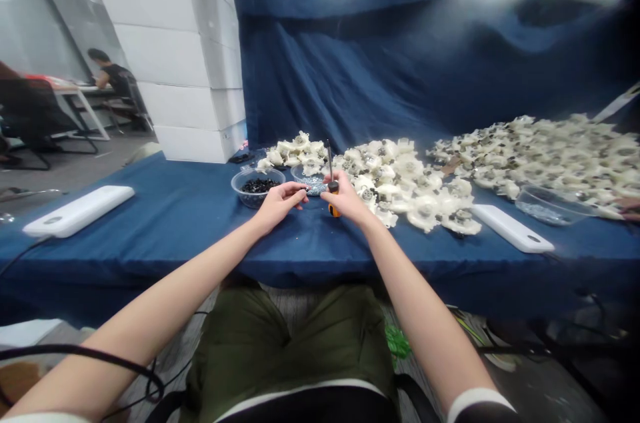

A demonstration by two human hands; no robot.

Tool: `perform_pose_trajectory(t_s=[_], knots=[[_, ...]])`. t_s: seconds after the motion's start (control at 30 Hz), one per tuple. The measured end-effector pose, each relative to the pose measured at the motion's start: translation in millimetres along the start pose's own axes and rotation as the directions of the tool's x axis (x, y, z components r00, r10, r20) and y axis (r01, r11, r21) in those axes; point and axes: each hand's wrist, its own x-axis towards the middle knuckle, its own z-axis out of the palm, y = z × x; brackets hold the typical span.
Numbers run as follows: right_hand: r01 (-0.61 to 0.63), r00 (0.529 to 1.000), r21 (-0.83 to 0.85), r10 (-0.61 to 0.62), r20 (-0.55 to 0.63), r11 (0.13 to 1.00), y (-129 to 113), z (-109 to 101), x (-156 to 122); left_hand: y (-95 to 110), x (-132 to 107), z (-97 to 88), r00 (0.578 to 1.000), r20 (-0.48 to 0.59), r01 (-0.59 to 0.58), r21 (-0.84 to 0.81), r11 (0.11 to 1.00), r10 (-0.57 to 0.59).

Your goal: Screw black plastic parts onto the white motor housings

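My right hand (347, 196) is closed round a screwdriver (334, 208) with an orange and black handle; its thin shaft points upward. Just left of it, the thumb and fingertips of my left hand (281, 204) are pinched together. Whatever they hold, if anything, is too small to make out. A clear bowl of small black parts (257, 186) sits beside my left hand. Behind the two hands stands another clear bowl, with small silvery pieces (315, 184) in it. Cream-coloured plastic parts (395, 176) lie heaped to the right of my right hand.
A blue cloth (200, 223) covers the table. White oblong devices lie at left (80, 210) and right (513, 228). A larger cream heap (555, 150) and a clear tub (550, 206) are far right, near another person's hand (629, 208). White boxes (170, 56) rise behind.
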Motion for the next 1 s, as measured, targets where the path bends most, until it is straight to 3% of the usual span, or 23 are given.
perform_pose_trajectory(t_s=[0.23,0.33,0.47,0.63,0.77,1.0], knots=[[-0.003,0.986,-0.182,0.033,0.162,0.983,-24.4,-51.6,-48.3,6.4,-4.8,1.2,0.998,0.028,0.053,0.023,0.998,-0.054],[-0.037,0.978,-0.414,0.119,0.174,0.91,-30.6,-62.0,-75.7,5.1,-4.3,1.4,0.997,0.039,0.065,0.024,0.998,-0.066],[0.01,0.977,-0.631,0.127,0.172,0.776,-29.5,-66.9,-99.9,1.7,-2.8,2.5,0.991,0.085,0.099,0.017,0.995,-0.1],[0.123,0.977,-0.69,0.033,0.208,0.713,-25.8,-65.9,-113.2,0.0,-3.0,2.4,0.981,0.135,0.147,-0.031,0.989,-0.142],[0.126,0.985,-0.774,0.013,0.171,0.621,-22.6,-60.2,-119.4,-1.7,-1.6,1.4,0.977,0.14,0.17,-0.047,0.984,-0.162],[0.099,0.992,-0.783,0.002,0.127,0.614,-14.6,-56.7,-123.3,-4.2,0.4,1.2,0.971,0.157,0.192,-0.064,0.979,-0.18]])
